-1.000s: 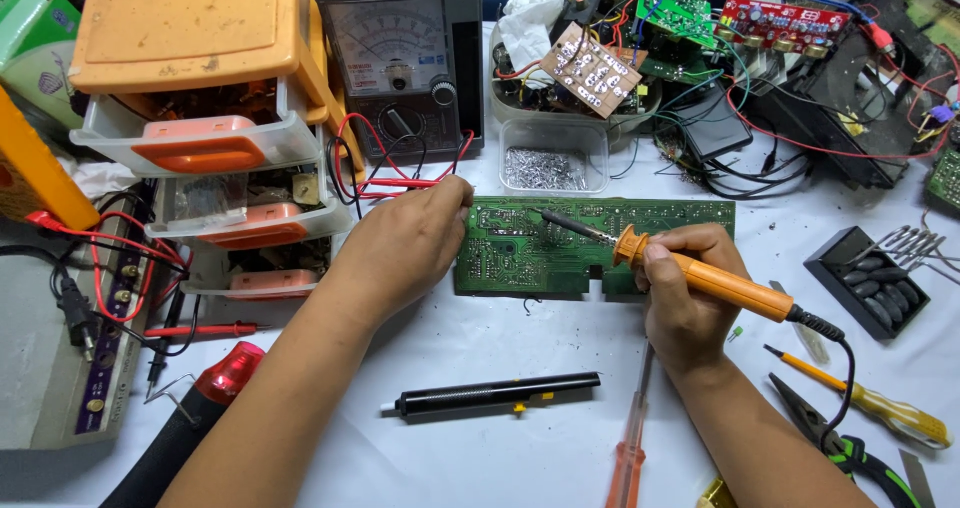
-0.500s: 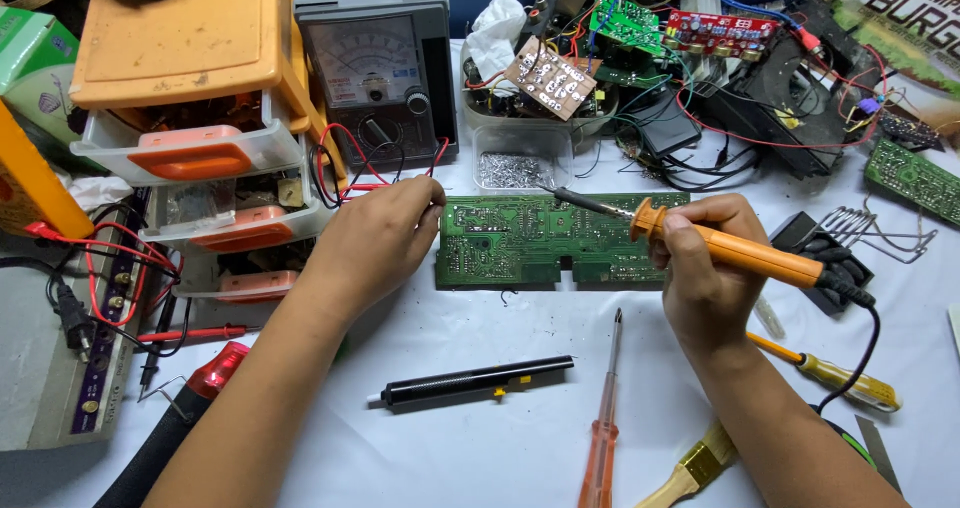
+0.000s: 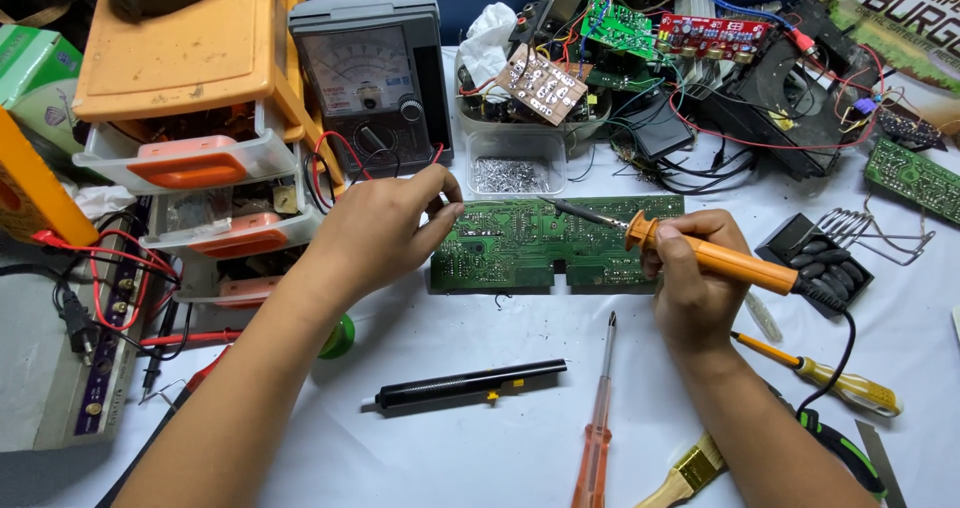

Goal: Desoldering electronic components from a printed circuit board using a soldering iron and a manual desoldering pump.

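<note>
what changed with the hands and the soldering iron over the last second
The left hand slid off the green circuit board toward its left edge, fingertips now pinched together there. The right hand kept its grip on the orange soldering iron, tip over the board. The black desoldering pump and red screwdriver stayed put.

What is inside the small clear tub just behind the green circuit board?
The clear tub holds a loose heap of small silvery metal bits, too small to identify. Nothing covers them from above. The green circuit board lies apart in front of it, the soldering iron tip over the board.
</note>
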